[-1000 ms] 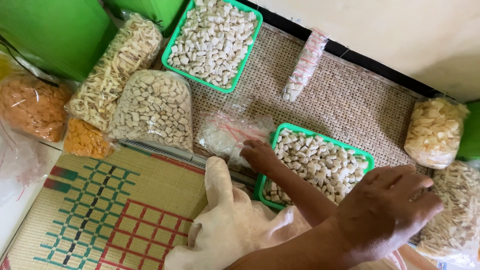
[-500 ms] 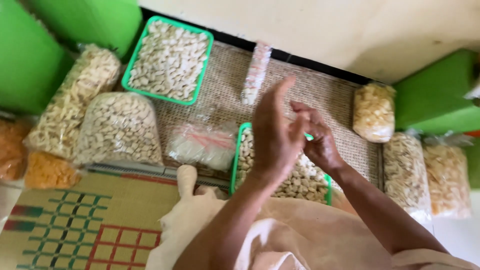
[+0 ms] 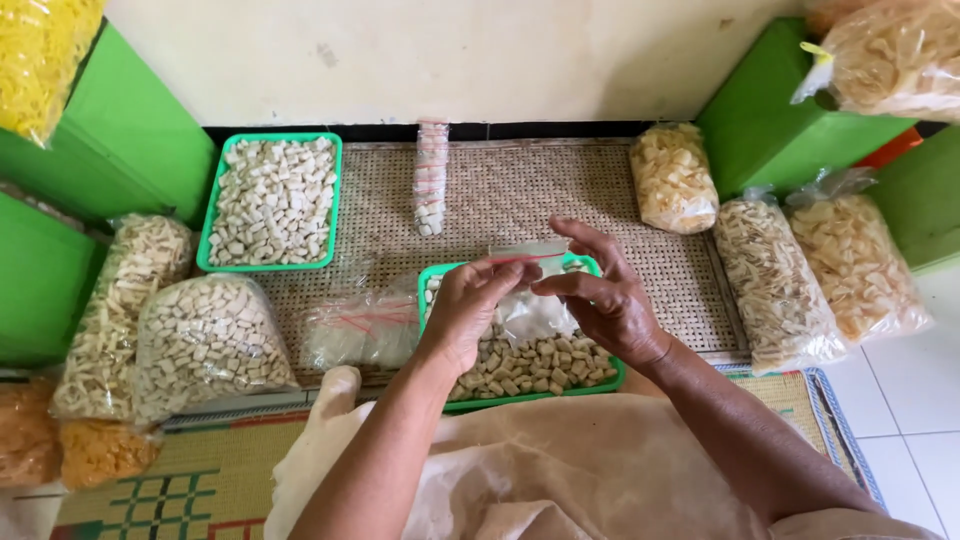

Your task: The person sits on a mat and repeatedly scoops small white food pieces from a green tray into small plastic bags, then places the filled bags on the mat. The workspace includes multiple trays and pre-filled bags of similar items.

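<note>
Small clear plastic bag [image 3: 528, 262] is pinched at its mouth by left hand [image 3: 470, 310] and right hand [image 3: 610, 305], above the green tray [image 3: 600, 383] of crackers; apparently unfilled, with filling remaining.

A: What can't you make out?

B: The near tray [image 3: 436, 272] is mostly covered by both hands and the clear bag [image 3: 528, 300] they hold; its front rim sits behind cloth [image 3: 560, 470].

A: And the edges?

B: The yellow bag [image 3: 40, 50] is cut off top left, the orange bag [image 3: 25, 435] at the left, another bag [image 3: 895, 55] top right.

A: The left grip [image 3: 478, 300]?

B: Its fingertips hide the bag's corner. Whether the bag's mouth is open, I can't tell.
</note>
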